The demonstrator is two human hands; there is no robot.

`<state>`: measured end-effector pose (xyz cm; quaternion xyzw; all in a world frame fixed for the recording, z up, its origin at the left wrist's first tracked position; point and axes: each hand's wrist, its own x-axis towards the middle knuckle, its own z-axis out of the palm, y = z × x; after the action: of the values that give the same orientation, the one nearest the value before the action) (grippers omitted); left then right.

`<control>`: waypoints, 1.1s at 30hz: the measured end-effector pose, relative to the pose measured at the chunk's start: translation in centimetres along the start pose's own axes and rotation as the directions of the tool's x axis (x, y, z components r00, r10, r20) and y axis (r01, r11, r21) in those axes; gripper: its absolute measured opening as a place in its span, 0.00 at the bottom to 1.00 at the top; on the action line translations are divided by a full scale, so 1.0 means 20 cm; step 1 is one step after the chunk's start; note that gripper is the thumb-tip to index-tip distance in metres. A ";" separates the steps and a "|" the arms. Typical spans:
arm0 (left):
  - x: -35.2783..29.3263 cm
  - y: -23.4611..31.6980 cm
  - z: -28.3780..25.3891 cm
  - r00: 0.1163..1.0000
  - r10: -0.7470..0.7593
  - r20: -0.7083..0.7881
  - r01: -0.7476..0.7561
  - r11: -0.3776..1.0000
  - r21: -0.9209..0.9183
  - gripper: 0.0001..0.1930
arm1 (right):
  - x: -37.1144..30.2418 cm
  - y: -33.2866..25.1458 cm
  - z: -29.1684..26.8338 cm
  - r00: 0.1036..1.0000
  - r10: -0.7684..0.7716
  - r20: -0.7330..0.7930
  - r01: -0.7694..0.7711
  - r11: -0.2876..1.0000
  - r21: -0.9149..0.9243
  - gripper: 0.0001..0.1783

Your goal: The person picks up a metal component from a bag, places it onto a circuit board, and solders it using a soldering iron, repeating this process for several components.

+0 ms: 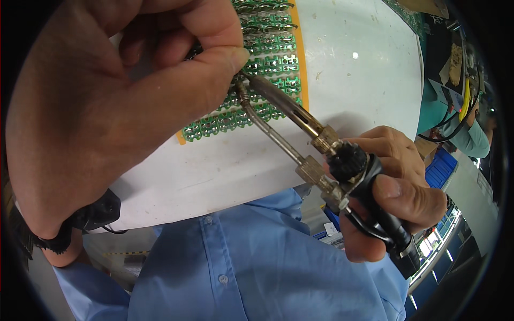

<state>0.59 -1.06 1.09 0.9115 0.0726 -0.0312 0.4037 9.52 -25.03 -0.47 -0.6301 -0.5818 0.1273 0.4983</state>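
My right hand point(399, 179) is wrapped round the black handle of a soldering iron point(292, 112). A thin metal feed tube point(273, 134) with a springy end runs beside its barrel, and both tips meet close to my left fingertips. Rows of small green circuit boards point(273, 65) with shiny solder spots lie under the tips, on an orange-edged backing point(304, 80). Over the left part of these boards, my left hand point(155, 75) is closed, thumb and forefinger pinched together. Whatever sits in that pinch is hidden. Dark wire-like pieces lie across the upper rows.
The boards rest on a white tabletop point(358, 69) whose front edge curves close to my blue shirt point(251, 257). A black band point(93, 214) is on my left wrist. At the right are another person's teal sleeve point(474, 139), a yellow cable point(465, 99) and a blue bin point(441, 168).
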 end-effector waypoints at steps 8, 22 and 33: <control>-0.01 0.01 -0.02 0.999 -0.039 0.035 0.040 0.998 -0.041 0.02 | 0.00 0.01 -0.02 1.000 0.005 0.026 -0.005 1.000 -0.001 0.35; -0.05 -0.02 -0.09 0.976 0.147 0.161 -0.156 0.987 0.039 0.19 | 0.01 0.03 -0.02 0.999 -0.042 0.028 0.041 0.998 0.036 0.36; -0.04 -0.04 -0.08 0.950 0.284 0.128 -0.293 0.954 0.064 0.22 | 0.02 0.02 -0.03 0.999 0.007 0.040 -0.008 0.999 0.036 0.35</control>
<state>-0.25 0.61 1.73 0.9246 -0.0867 -0.0282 0.3698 10.21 -24.93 -0.32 -0.6203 -0.5868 0.1522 0.4976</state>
